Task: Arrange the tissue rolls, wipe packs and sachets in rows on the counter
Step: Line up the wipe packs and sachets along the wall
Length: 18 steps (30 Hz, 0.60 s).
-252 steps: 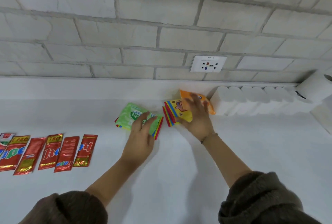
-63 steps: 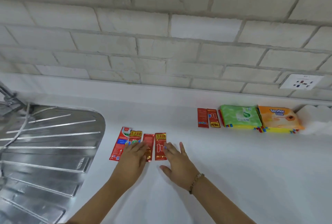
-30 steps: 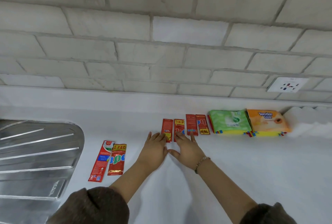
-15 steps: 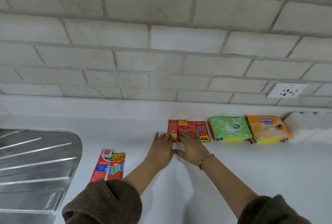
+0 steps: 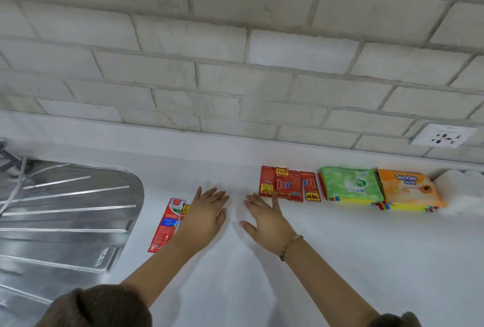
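Head view: four red foil sachets [image 5: 289, 185], one reading "TRIP", lie side by side far on your white desk [image 5: 340, 261], left of a green wipe pack [image 5: 352, 182] and an orange "Tender Love" wipe pack [image 5: 408, 187]. Your left grip [image 5: 207, 214] and right grip [image 5: 267, 219] are spread flat with fingers straight, holding nothing.

The left sleeve [image 5: 99, 305] and the right sleeve [image 5: 392, 322] are dark brown and soft-looking, ending well short of the wrists with the forearms bare. A thin, gold-toned beaded bracelet [image 5: 290, 245] circles the wrist of the right hand [image 5: 267, 222].
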Tool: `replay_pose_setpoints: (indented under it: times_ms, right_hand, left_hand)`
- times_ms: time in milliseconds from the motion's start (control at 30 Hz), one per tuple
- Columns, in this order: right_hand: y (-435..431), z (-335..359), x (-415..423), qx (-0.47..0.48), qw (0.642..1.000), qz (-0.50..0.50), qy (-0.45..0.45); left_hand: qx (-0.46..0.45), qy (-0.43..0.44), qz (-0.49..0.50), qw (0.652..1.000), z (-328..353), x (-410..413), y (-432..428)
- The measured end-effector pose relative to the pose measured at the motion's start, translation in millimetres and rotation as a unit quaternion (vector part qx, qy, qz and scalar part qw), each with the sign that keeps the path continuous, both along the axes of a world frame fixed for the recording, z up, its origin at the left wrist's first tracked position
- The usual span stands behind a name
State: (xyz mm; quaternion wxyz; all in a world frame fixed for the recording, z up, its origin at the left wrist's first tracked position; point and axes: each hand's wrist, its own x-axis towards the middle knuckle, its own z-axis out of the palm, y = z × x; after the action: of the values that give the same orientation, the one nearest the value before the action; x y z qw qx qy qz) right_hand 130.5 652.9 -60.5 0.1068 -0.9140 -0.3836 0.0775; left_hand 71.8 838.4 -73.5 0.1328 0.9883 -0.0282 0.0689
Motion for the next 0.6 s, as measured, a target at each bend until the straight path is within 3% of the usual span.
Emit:
replay_pose_setpoints:
  times_ms: [233, 367, 600]
  right_hand:
    - [56.2, -4.0, -58.8, -0.001, 0.996, 0.087, 0.028]
    - [77.9, -3.9, -78.2, 0.012, 0.991, 0.127, 0.026]
    - [89.7, -19.1, -82.4, -0.054, 0.991, 0.125, 0.013]
  left_hand:
    - [-0.025, 0.018, 0.109, 0.994, 3.2, -75.4, 60.6]
    - [0.016, -0.002, 0.118, 0.993, -5.1, -105.6, 77.9]
    - [0.066, 0.007, 0.09, 0.994, -15.7, -118.9, 78.7]
